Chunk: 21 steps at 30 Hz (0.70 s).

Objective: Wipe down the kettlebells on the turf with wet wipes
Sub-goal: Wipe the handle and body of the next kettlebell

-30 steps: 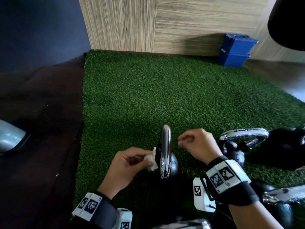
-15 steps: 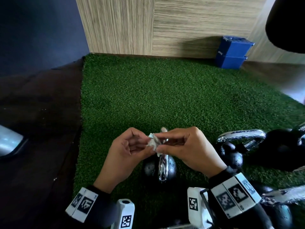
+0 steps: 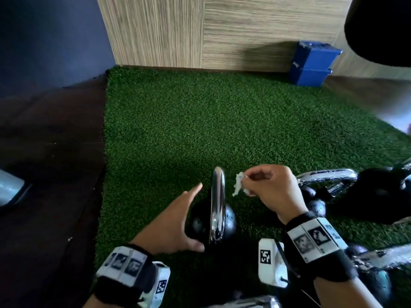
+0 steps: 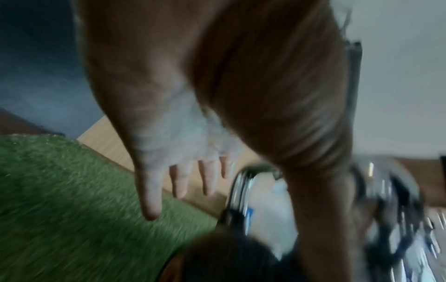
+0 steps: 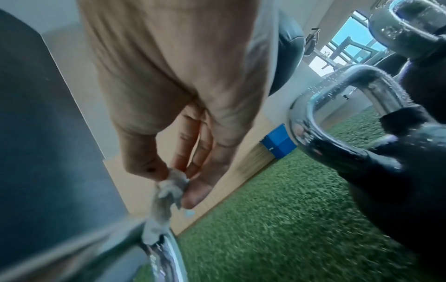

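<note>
White wipe point(image 3: 239, 184) now pinched by right hand point(image 3: 270, 192) alone — left hand point(image 3: 175, 223) has spread, empty.

Two blue crates point(image 3: 312, 64) stacked, one on the other, at the far right corner, against the wood-grain wall panel point(image 3: 200, 30); also seen in the right wrist view point(image 5: 277, 144). Dark blue wall point(image 3: 51, 36) to the left of the panel. Dark brown floor point(image 3: 49, 174) along the left side. Silvery-grey object point(image 3: 10, 188) at the left frame edge on that floor, cut off, unclear what it is. Black rounded shape point(image 3: 378, 27) top right, partly out of frame. Window with gym equipment point(image 5: 350, 47) far back, blurred.
</note>
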### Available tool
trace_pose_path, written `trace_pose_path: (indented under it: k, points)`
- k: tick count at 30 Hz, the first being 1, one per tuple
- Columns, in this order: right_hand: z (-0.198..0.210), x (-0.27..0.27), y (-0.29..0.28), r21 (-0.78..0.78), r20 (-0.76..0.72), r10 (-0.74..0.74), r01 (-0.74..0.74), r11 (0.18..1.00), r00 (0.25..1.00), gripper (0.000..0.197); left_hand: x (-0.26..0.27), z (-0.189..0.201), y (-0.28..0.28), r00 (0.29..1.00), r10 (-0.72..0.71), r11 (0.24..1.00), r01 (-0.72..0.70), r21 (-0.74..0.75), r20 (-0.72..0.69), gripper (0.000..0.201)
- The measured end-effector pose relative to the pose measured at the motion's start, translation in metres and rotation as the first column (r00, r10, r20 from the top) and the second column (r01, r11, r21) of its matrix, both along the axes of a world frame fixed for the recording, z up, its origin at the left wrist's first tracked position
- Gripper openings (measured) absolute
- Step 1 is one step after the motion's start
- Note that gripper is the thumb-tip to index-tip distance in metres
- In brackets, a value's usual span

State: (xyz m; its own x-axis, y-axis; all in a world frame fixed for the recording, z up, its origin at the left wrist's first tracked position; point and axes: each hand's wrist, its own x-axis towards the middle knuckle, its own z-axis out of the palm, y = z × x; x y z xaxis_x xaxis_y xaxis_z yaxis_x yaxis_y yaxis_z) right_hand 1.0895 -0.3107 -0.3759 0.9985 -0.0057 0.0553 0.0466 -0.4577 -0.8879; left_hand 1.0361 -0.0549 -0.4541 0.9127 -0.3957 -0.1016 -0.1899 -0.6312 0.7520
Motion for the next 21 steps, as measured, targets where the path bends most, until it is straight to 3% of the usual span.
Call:
trace_pose_path:
  k: [1, 3, 7, 11, 13, 17, 21]
  points:
    - [-0.010, 0.005, 0.000, -0.025, -0.040, -0.021, 0.020, 0.999, 0.999, 0.009, 0.003, -0.013, -0.008, 0.997, -0.049, 0.998, 0.051, 0.034, -0.051, 0.150]
    - [-0.030, 0.014, 0.006, -0.045, -0.124, -0.039, 0.034, 0.998, 0.992, 0.011, 0.009, -0.036, -0.032, 0.998, -0.067, 0.994, 0.068, 0.091, -0.008, 0.160]
    - [-0.061, 0.031, 0.021, 0.048, -0.205, -0.035, 0.046, 0.998, 0.978, 0.010, 0.012, -0.058, -0.050, 0.975, 0.055, 0.996, -0.067, 0.051, 0.214, 0.138]
    - [-0.080, 0.029, 0.032, 0.080, -0.224, 0.001, 0.018, 0.997, 0.975, 0.017, 0.013, -0.061, -0.046, 0.945, 0.007, 0.999, -0.023, 0.047, 0.326, 0.124]
    - [-0.082, 0.025, 0.034, 0.065, -0.220, 0.009, 0.005, 0.998, 0.975, 0.018, 0.013, -0.057, -0.047, 0.939, 0.001, 1.000, -0.005, 0.011, 0.343, 0.122]
    - [-0.071, 0.032, 0.038, -0.137, -0.159, 0.001, -0.023, 0.990, 0.987, 0.008, 0.012, -0.053, -0.047, 0.952, 0.032, 0.999, -0.020, -0.043, 0.305, 0.119]
    - [-0.065, 0.037, 0.041, -0.023, -0.048, -0.049, 0.048, 0.999, 0.998, 0.014, 0.012, -0.052, -0.046, 0.970, 0.082, 0.993, -0.059, -0.106, 0.229, 0.121]
